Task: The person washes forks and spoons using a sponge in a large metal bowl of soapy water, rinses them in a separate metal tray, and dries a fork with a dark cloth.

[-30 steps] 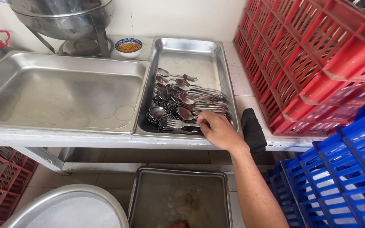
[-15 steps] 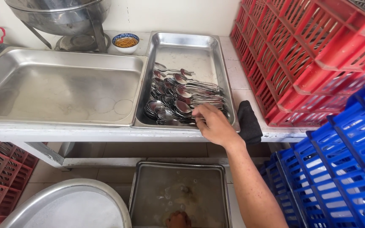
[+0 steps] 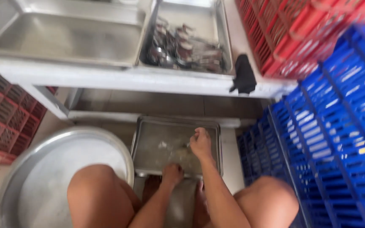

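Steel is everywhere down here, and nearest of all is the low tray [image 3: 148,145] on the floor, sitting between the person's two bare knees, shallow, wet-looking, with a film of water and pale scraps inside. Left hand [image 3: 172,174] rests curled on the tray's near rim; the picture is too blurred to say whether it grips the edge or only leans on it. Right hand [image 3: 200,142] is inside the tray, fingers bunched and closed as if pinching something small, but what it pinches I cannot tell.

By the look of it, that tray is stiff thin metal, light when drained but awkward with water sloshing, and slick when wet; the rolled rim on the two short sides is the sound place to take it, one hand each side, kept level.

Just left of it lies one big round basin [image 3: 43,169], also metal, touching or nearly touching the tray's left edge. To the right stand blue crates [image 3: 339,126], stacked close, at least two. At far left, one red crate [image 3: 5,118] sits under the bench.

Up on the white bench [image 3: 119,78]: two more steel trays, side by side. The left one [image 3: 64,38] is deep and holds nothing visible. The right one [image 3: 222,38] carries a heap of spoons [image 3: 182,50], too tangled and blurred to count. One black cloth [image 3: 243,74] hangs over the bench edge just beside it. Furthest right, red crates [image 3: 284,29] are piled on the bench.
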